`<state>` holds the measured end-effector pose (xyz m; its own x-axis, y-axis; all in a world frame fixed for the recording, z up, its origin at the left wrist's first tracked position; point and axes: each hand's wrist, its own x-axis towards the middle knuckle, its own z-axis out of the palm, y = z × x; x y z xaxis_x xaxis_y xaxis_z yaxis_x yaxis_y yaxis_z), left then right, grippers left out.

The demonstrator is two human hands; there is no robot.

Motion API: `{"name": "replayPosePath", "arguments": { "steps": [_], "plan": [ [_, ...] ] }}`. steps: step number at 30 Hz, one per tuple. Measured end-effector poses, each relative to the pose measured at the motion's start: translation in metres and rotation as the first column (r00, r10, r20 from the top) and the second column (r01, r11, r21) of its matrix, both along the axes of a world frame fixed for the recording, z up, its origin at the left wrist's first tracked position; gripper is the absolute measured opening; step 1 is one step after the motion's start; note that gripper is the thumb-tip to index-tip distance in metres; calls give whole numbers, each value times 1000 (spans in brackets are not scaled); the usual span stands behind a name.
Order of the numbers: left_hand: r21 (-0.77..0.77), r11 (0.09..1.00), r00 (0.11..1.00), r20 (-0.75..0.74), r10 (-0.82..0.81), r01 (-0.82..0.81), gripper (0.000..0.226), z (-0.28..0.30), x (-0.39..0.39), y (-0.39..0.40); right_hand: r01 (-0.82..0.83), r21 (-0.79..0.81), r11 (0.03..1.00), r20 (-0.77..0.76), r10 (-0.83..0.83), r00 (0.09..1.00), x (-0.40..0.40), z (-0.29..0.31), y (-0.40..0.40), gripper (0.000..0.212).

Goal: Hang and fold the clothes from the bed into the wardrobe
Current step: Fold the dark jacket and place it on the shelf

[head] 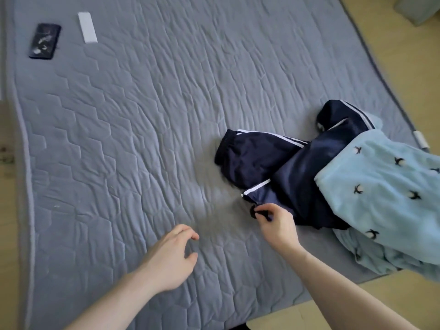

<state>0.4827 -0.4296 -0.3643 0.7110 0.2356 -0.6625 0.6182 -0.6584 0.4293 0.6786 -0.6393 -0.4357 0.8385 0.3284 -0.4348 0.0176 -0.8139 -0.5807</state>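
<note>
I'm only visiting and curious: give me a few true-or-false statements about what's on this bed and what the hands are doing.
1. The right hand pinches an edge of the navy track garment. True.
2. The left hand holds a phone. False: it holds nothing; the phone lies at the bed's far corner.
3. The light blue blanket lies partly over the navy garment. True.
4. The navy garment is folded neatly. False: it lies crumpled.

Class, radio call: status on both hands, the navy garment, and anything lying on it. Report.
Right hand pinching the navy garment at its near edge. Left hand free over the bed, fingers loosely curled. Blue blanket overlaps the garment's right side.
</note>
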Motion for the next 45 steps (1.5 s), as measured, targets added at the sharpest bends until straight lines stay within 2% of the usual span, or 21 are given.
{"name": "replayPosePath", "arguments": {
  "steps": [1,3,5,7,9,11,14,16,18,20,21,23,25,27,28,30,36,38,40,42,45],
  "plan": [
    [-8,1000,1000,14,21,-21,37,4,-1,0,35,95,995,-55,-30,998,-9,19,5,12],
    [-22,997,996,45,74,-73,52,12,-4,1,171,303,937,-313,-72,947,-34,61,19,13],
    [-77,981,980,77,183,-177,79,23,-6,4,323,439,839,-578,-12,816,-62,105,31,19],
    [-235,932,938,145,314,-276,92,39,-11,11,402,504,765,-711,104,695,-88,144,45,11],
    [-413,868,907,188,377,-275,79,59,-14,17,444,535,719,-771,200,605,-110,173,60,3],
    [-568,764,869,161,468,-306,48,81,-21,17,444,532,721,-791,236,564,-126,187,75,9],
    [-362,867,858,255,445,-342,17,91,-50,27,446,505,739,-797,202,568,-137,189,91,14],
    [-239,860,833,233,502,-452,11,84,-86,49,430,521,738,-777,201,597,-139,181,97,8],
    [-167,726,677,271,684,-667,10,73,-127,82,358,505,786,-726,162,668,-137,167,97,20],
    [-102,482,432,314,845,-870,14,70,-173,119,228,396,889,-620,76,781,-134,146,85,22],
    [-28,385,356,321,878,-923,18,71,-196,137,138,301,944,-548,53,835,-131,134,74,25],
    [201,312,357,250,900,-929,17,71,-250,169,-53,91,994,-419,86,904,-128,111,49,36],
    [375,422,465,27,885,-825,19,70,-289,186,-146,-86,986,-327,110,939,-126,86,22,52],
    [345,608,608,-122,785,-715,13,64,-300,181,-136,-227,964,-302,63,951,-121,63,4,72],
    [282,663,653,-145,744,-693,3,60,-298,174,-103,-278,955,-310,12,951,-119,54,0,80],
    [190,720,709,-135,692,-667,21,48,-284,156,-14,-329,944,-340,-105,935,-116,39,-1,93],
    [64,840,830,-132,542,-539,18,5,-215,84,189,-252,949,-454,-288,843,-123,5,39,115],
    [-12,864,862,-85,500,-503,19,-7,-191,65,342,-230,911,-497,-413,763,-126,-6,59,99],
    [-46,876,877,-43,479,-481,24,-19,-165,55,324,-182,928,-563,-369,740,-132,-13,75,61],
    [-53,876,878,-19,478,-479,33,-29,-142,52,80,-169,982,-560,-163,812,-141,-16,82,28],
    [-47,871,871,-59,487,-490,52,-47,-114,53,-240,-226,944,-440,121,890,-149,-13,77,24]
  ]
}}
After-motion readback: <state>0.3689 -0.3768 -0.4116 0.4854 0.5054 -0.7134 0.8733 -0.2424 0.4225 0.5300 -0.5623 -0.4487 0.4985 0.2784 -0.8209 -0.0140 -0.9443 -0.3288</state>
